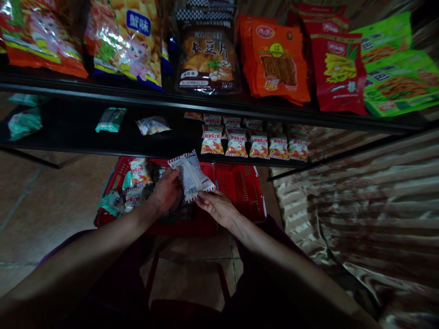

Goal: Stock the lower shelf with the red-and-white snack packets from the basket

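Observation:
A small white snack packet (194, 176) with a striped edge is held over the red basket (113, 183), its back with the seam and barcode facing up. My left hand (167, 192) grips the packet's left side, fingers closed near its edge. At its lower right corner, my right hand (216, 204) pinches the striped end between thumb and fingers. Under and beside my left hand, the basket holds more snack packets (139, 172) and teal packets (112, 203); some contents are dark and hidden by my hand.
On the lower black shelf (75, 132) stand rows of small snack packets (236, 141) at right, a lone white packet (153, 125) and teal packets (110, 119). The upper shelf (147, 98) overhangs with larger bags (207, 55). A shiny striped curtain (343, 205) hangs at right.

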### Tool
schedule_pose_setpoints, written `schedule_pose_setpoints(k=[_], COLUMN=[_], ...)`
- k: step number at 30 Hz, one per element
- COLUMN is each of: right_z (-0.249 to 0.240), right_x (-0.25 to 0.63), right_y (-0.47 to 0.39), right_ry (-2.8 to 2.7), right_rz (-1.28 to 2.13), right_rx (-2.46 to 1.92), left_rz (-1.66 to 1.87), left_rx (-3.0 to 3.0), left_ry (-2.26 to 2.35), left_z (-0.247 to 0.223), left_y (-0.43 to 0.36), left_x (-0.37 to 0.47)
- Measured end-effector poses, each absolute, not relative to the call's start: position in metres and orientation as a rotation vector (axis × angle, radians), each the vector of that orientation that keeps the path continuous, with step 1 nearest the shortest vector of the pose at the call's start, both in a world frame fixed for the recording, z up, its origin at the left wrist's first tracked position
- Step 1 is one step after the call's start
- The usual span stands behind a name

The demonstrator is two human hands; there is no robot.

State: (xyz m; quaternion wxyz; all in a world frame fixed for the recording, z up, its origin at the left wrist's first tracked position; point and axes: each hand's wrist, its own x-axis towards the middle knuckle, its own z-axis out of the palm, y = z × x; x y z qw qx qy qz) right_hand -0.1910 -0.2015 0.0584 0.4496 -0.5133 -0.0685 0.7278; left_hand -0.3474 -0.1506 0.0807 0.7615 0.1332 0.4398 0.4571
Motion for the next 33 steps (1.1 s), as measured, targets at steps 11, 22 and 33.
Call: schedule_pose_setpoints(k=[11,22,33], right_z=[0.063,0.064,0.060], right_x=[-0.197,-0.199,-0.200], right_y=[-0.200,-0.201,-0.201], right_ry=[-0.278,-0.378,-0.471], right_rz=[1.802,1.812,1.776], right_rx=[-1.410,-1.363,-1.407], left_rz=[1.077,1.086,1.087], left_rx=[0.288,0.273,0.328], left_ry=[1.164,1.235,1.173], left_z=[0.084,0.086,0.078], left_y=[-0.136,-0.130,-0.130], left_x=[-0.366,-0.379,-0.388])
